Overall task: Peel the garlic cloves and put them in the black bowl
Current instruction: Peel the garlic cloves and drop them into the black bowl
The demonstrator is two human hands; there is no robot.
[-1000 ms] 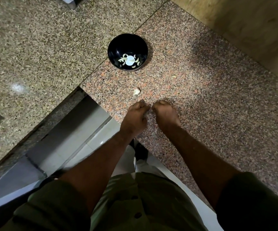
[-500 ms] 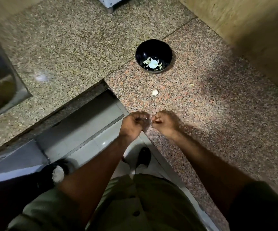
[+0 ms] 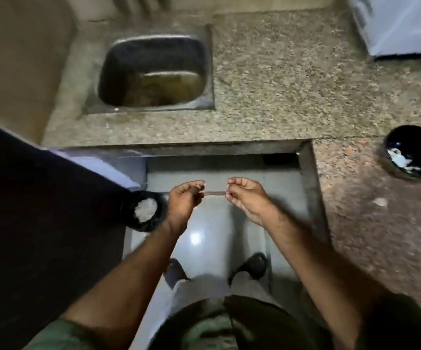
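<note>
Surface [image 3: 305, 102] bore bowl [image 3: 414, 152] holding peeled cloves, far right | bin [image 3: 143, 210] lay below left hand [image 3: 183, 198] | both hands, right hand [image 3: 247, 195] too, pinched small bits, likely skin | step: discarding peel; next: fetch loose clove [image 3: 380, 202]

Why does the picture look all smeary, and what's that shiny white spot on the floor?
Head view: motion blur smears the black bowl and counter; the white spot is light glare on the floor tile; left side sits in deep shadow.
</note>
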